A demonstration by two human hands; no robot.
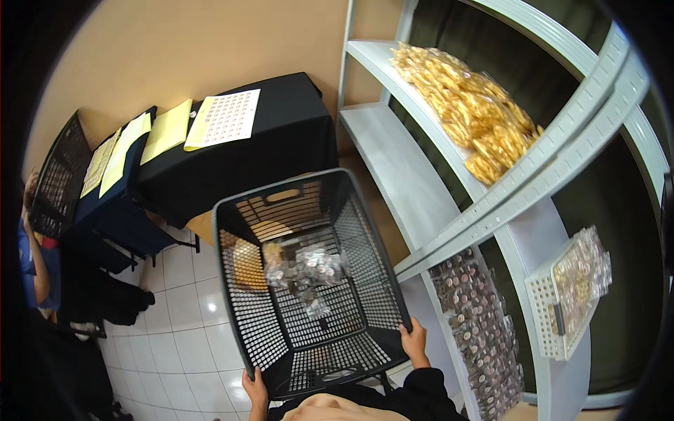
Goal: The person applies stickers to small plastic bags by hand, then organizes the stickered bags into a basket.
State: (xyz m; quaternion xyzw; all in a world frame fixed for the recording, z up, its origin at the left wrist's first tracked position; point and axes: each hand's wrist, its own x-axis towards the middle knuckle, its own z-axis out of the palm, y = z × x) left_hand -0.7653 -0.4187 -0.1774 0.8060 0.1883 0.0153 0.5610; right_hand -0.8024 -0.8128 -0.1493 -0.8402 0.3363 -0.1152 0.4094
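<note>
A large black plastic basket point(388, 294) with mesh walls is held out in front of my body, its open top towards me. My left hand point(256, 390) grips its near left corner, with the thumb over the rim. On the near right corner, my right hand point(414, 341) holds the rim in the same way. Several small clear plastic packets point(318, 263) with round labels lie on the basket's bottom, mostly towards the far side. One yellowish packet point(273, 253) lies among them at the left.
Grey metal shelving point(400, 158) stands on my right, bearing bagged yellow snacks point(463, 105), rows of labelled packets point(479, 331) and a white perforated basket point(542, 310). Sticker sheets point(226, 118) lie on a black-clothed table point(284, 121). At left, a person point(39, 268) holds another black basket point(60, 173).
</note>
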